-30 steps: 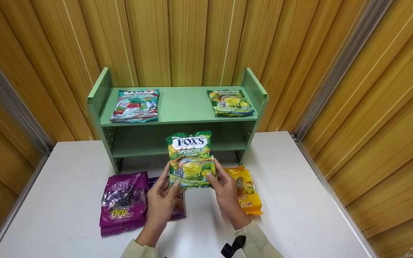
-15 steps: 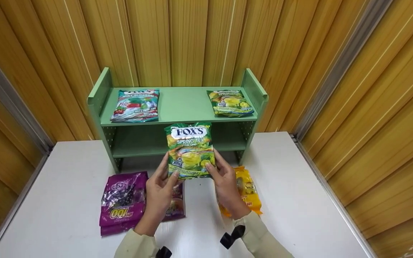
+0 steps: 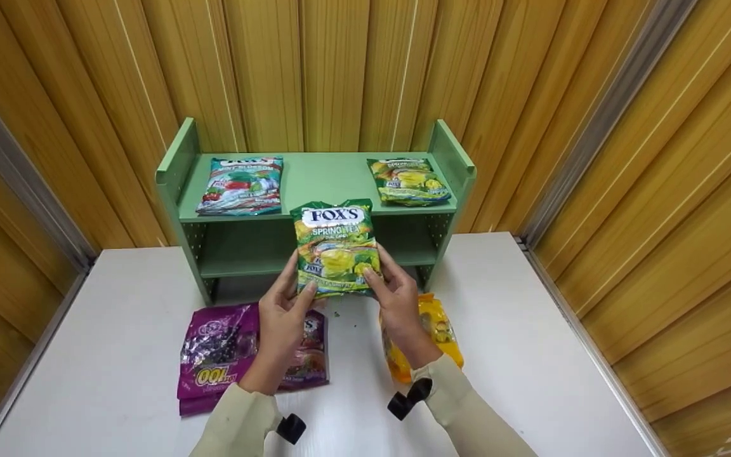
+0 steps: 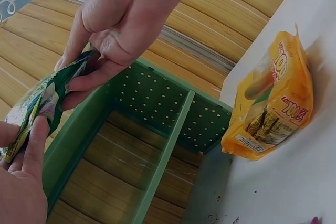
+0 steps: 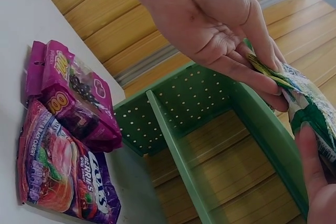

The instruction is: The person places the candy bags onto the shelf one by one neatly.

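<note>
Between both hands is a green and yellow Fox's Spring Tea candy bag (image 3: 336,249), raised in front of the green shelf (image 3: 324,181). My left hand (image 3: 284,315) grips its lower left edge, thumb on the front. On the lower right edge, my right hand (image 3: 398,304) pinches it the same way. The wrist views show fingers curled behind the candy bag (image 5: 315,111). A second Spring Tea bag (image 3: 408,182) lies at the right of the top shelf. At the left of that shelf lies a teal Fox's Mint Blossom bag (image 3: 242,186).
On the white table (image 3: 530,355), a purple candy bag (image 3: 216,355) lies at the left, beside a dark purple Fox's Berries bag (image 3: 308,355). A yellow candy bag (image 3: 438,330) sits behind the right forearm. Wood-patterned walls (image 3: 334,76) stand behind and at both sides.
Both hands have moved the held candy bag upward and forward, toward the top shelf's front edge. The shelf and the other bags have stayed in place.
</note>
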Demonstrator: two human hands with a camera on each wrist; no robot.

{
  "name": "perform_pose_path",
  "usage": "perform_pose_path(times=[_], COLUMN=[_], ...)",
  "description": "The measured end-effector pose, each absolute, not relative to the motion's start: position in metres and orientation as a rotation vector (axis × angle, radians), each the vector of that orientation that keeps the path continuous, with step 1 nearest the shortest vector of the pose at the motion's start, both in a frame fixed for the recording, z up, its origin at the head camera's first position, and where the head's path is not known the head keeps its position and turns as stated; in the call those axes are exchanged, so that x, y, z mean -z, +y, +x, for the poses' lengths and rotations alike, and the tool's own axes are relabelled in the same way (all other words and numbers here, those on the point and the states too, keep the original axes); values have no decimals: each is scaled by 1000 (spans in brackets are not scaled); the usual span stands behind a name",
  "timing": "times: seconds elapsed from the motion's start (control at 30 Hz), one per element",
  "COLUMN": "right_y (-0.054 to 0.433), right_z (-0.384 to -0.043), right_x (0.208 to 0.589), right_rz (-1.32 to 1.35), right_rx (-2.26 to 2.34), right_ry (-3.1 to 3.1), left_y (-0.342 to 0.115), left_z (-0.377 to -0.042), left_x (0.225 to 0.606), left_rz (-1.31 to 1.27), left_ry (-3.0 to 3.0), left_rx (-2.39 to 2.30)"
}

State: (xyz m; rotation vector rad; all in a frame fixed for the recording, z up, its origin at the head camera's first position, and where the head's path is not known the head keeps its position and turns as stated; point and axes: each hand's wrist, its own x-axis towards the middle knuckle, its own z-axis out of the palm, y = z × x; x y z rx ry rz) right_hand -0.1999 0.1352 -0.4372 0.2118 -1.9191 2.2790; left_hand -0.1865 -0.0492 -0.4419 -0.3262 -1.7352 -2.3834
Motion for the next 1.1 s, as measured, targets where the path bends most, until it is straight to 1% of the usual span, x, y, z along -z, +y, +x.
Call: perform_pose_path(times=[0.13,0.33,0.6,0.87,1.1], right_y=[134,137,136,131,123], right_z=[-205,-207,-217,-225,-232], right_x=[436,431,428,419,416], right_rz=[222,319,396,272,194], right_rx=[-2286,-2327,-2268,-2170,-2085], right_ry=[-1924,-2021,-2090,-2078,-2075], left_y=[-50,-51,-50,-46,-44], left_z=[-191,-198,-207,-218,-226], left_x=[438,435,430,423,418], left_rz=[-302,-284,-228,-213,-113], left_ry=[-1730,-1720,-1700,-1683,-1725], left_rx=[2403,2441,2464,2478,2431])
